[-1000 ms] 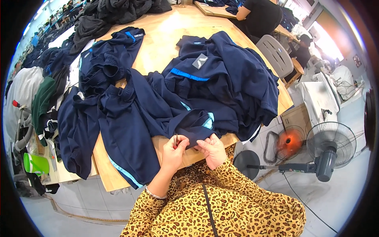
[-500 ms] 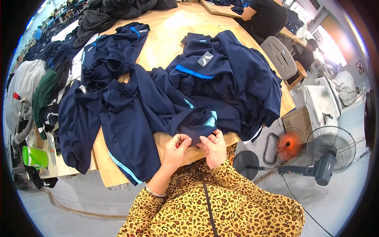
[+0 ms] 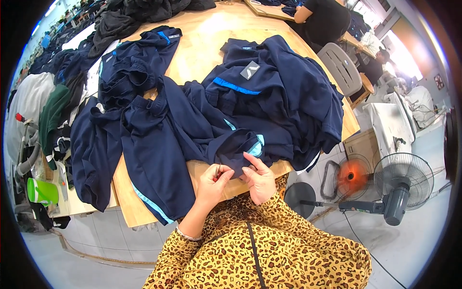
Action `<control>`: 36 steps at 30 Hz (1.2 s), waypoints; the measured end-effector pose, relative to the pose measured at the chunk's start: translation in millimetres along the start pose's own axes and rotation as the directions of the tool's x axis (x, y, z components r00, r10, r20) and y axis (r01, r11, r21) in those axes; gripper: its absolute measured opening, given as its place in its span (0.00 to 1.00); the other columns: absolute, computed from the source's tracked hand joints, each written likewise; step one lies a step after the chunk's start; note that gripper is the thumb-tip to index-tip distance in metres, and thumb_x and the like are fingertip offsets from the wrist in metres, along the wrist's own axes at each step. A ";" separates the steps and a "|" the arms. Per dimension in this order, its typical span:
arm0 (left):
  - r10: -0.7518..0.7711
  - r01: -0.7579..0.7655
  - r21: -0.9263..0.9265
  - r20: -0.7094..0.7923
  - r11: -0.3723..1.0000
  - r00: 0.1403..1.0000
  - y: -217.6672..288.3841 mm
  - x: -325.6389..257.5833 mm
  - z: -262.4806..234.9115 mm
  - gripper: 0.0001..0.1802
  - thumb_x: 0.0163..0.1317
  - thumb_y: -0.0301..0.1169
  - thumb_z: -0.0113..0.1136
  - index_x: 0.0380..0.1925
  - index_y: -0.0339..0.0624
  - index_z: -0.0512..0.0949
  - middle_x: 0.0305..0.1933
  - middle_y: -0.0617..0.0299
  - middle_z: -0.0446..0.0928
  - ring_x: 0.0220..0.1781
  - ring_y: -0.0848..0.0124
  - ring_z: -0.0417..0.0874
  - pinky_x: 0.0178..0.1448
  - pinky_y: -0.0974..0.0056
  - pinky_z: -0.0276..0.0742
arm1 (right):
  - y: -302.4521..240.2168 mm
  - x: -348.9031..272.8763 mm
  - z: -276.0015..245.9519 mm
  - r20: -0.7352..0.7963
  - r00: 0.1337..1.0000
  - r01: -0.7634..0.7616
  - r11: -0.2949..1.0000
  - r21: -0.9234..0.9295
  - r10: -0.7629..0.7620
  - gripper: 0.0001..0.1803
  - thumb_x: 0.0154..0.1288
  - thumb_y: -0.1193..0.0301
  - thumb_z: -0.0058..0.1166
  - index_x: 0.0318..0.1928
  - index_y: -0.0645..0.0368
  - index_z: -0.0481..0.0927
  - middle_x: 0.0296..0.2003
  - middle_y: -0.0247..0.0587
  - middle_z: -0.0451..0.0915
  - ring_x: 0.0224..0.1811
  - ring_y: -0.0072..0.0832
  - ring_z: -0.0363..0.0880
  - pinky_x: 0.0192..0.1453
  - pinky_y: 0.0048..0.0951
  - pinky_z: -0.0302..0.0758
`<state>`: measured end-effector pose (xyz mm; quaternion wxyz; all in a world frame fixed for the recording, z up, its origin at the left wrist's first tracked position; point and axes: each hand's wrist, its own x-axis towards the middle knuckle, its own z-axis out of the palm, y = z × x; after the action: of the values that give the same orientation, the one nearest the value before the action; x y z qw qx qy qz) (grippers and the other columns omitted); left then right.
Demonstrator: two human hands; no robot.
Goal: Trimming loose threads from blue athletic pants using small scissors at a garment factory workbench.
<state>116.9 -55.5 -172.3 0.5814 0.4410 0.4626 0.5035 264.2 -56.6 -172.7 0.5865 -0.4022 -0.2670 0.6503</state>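
A pair of navy trousers [image 3: 154, 139] with light blue side trim lies across the near table edge, one leg end bunched between my hands. My left hand [image 3: 215, 182] pinches that leg end, thumb against fingers; a small dark sliver shows at its fingertips, too small to name. On the other side, my right hand [image 3: 260, 183] holds the cloth edge near its thumb, with the index finger lifted toward the light blue trim [image 3: 258, 145]. The fingers under the cloth are hidden. A heap of navy garments [image 3: 288, 91] with a blue stripe and a grey patch lies just beyond.
More navy clothing [image 3: 130, 67] covers the wooden table's [image 3: 202, 43] left side. Dark grey fabric [image 3: 115, 29] is piled at the back. Right of me stand a grey fan [image 3: 403, 180], a grey chair [image 3: 339, 70] and a co-worker in black [image 3: 327, 21]. A green bucket [image 3: 42, 191] is at left.
My right index finger has lifted and straightened away from the cloth. My left hand keeps its pinch almost in place, and the garments lie nearly as before.
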 end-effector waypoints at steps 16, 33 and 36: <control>0.363 -0.351 0.402 0.047 0.846 0.930 25.1 5.3 -3.4 0.06 0.54 0.22 0.62 0.33 0.35 0.78 0.31 0.67 0.73 0.26 0.82 0.70 0.30 0.76 0.66 | -12.5 -1.5 12.7 -0.010 0.996 -0.084 0.996 -0.008 0.084 0.19 0.57 0.84 0.54 0.51 0.67 0.73 0.32 0.35 0.79 0.34 0.18 0.76 0.41 0.17 0.73; -0.007 0.014 -0.059 0.113 0.998 0.994 12.0 6.7 -16.8 0.04 0.62 0.26 0.55 0.29 0.37 0.73 0.25 0.71 0.68 0.21 0.84 0.64 0.25 0.76 0.61 | -12.6 -1.7 15.6 0.043 0.960 -0.279 0.947 0.160 0.275 0.23 0.59 0.83 0.52 0.57 0.64 0.68 0.43 0.41 0.77 0.44 0.26 0.77 0.51 0.26 0.74; -0.094 0.101 -0.142 0.059 0.985 0.994 16.8 6.2 -14.7 0.05 0.62 0.26 0.55 0.28 0.39 0.73 0.21 0.72 0.67 0.21 0.85 0.63 0.25 0.77 0.61 | -8.7 -2.9 18.2 0.022 0.975 -0.222 0.963 0.151 0.221 0.24 0.59 0.84 0.51 0.57 0.64 0.68 0.43 0.40 0.76 0.44 0.26 0.77 0.51 0.26 0.74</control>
<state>99.8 -46.8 -159.1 0.6476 0.3874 0.4308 0.4949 253.7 -55.8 -155.2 0.5384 -0.3821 -0.1714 0.7313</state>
